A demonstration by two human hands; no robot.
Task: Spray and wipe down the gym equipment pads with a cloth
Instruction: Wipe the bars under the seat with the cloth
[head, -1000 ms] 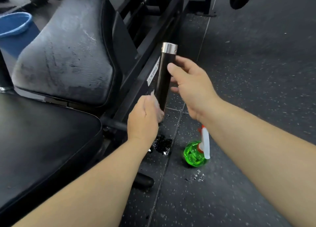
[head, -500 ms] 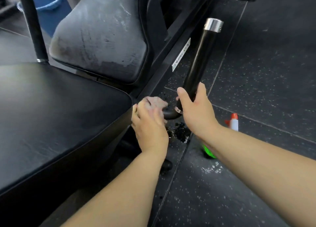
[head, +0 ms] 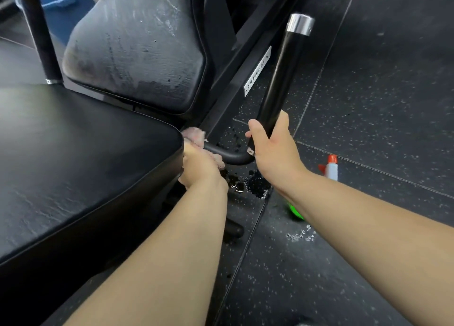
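Premises: a gym. Evidence: speckled black rubber floor tiles [head: 368, 104]; a weight machine with black steel frame [head: 235, 85], padded vinyl seat [head: 73, 158], worn back pad [head: 137, 50] and chrome-capped handle [head: 282, 80].

The left hand [head: 200, 169] has slid the cloth [head: 196, 139] inward along the bar [head: 227, 155].

Glossy seat pad [head: 73, 158] (fluffy cloth [head: 196, 136])
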